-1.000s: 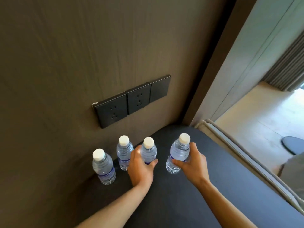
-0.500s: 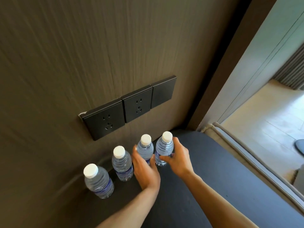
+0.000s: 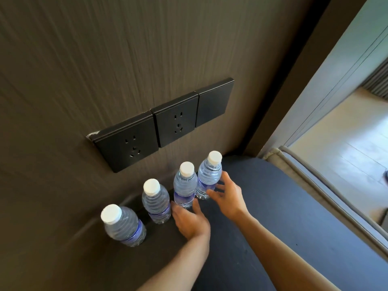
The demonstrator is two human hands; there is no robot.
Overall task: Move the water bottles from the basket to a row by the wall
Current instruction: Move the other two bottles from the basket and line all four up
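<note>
Several clear water bottles with white caps and blue labels stand in a row on a dark shelf against the brown wall. The leftmost bottle and the one beside it stand untouched. My left hand wraps its thumb and fingers round the base of the third bottle. My right hand has its fingers spread, their tips just touching the side of the rightmost bottle, which stands upright. No basket is in view.
Black wall sockets sit on the wall just above the row. The shelf ends at a dark door frame to the right. A grey padded edge borders the shelf, with pale floor beyond.
My right hand carried the rightmost bottle up to the wall beside the third one, set it down and spread its fingers. My left hand slid down to the third bottle's base.
</note>
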